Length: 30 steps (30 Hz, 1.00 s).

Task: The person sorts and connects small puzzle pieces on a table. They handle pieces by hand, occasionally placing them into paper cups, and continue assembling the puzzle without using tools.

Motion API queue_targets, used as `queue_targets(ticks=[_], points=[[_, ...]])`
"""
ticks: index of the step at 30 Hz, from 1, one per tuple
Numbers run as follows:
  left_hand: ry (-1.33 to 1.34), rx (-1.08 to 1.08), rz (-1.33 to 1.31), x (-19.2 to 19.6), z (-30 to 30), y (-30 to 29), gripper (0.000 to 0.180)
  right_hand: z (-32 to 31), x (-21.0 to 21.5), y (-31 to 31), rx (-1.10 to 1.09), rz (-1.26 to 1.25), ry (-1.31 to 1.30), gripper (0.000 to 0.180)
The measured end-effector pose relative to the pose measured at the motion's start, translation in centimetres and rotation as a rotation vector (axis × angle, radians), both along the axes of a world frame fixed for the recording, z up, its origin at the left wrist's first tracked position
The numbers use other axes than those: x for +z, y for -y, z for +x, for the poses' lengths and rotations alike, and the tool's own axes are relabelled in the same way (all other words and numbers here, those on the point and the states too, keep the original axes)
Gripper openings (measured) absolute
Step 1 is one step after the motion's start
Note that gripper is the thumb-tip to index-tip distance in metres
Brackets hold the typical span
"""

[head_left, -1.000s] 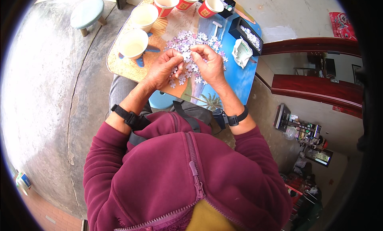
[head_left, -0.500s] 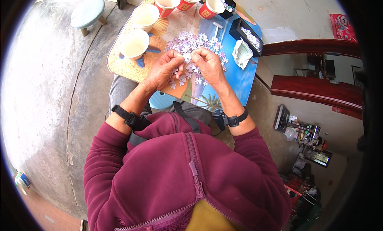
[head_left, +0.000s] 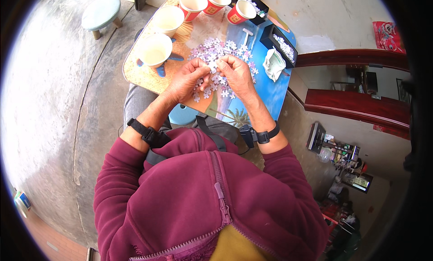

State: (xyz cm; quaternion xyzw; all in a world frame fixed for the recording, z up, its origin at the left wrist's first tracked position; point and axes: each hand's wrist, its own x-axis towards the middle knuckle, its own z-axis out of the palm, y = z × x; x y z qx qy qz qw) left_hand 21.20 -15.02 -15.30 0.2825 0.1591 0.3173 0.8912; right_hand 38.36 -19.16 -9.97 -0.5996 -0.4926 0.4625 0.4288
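A: Where are the hands?

B: Both over the middle of the table (head_left: 140, 74), close together. The left hand (head_left: 187, 80) and the right hand (head_left: 234, 74) meet over a loose heap of puzzle pieces (head_left: 216, 49), pale lilac and white, spread across the picture printed on the tabletop.

A: Are they holding anything?

B: The fingertips of both hands are pinched together at one spot, and a small pale piece seems to sit between them. The left grip looks closed on it; whether the right grip has the same piece or a second one I cannot tell, the fingers hide it.

A: How would such a piece handle?

B: I judge it very light, flat and thin, stiff enough to pick up but easy to bend at the tabs. Best taken by the edges between thumb and forefinger, not by a tab. It may slide on the smooth tabletop.

A: What else is around?

B: Two white bowls (head_left: 155, 50) to the left, three red paper cups (head_left: 193, 2) at the far edge, a black tray (head_left: 270, 35) with more pieces on the right, and a crumpled bag (head_left: 273, 65) beside it. A pale stool (head_left: 101, 13) stands on the floor.
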Motion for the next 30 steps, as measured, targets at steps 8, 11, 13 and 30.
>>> queue_targets(ticks=[8,11,13,30], points=[[-0.021,0.047,-0.006,-0.4,0.2,0.0,0.016,0.3,-0.1,0.6,0.009,-0.014,-0.066,0.019],[-0.018,0.056,-0.008,-0.6,0.2,0.1,0.016,0.3,-0.4,0.7,-0.008,-0.023,-0.05,0.018],[-0.016,0.059,-0.017,-0.6,0.3,0.1,0.015,0.2,-0.4,0.8,-0.019,-0.035,-0.044,0.017],[0.058,0.064,-0.086,-0.4,0.0,0.0,0.019,-1.9,3.7,-4.4,-0.034,0.045,0.061,0.014]])
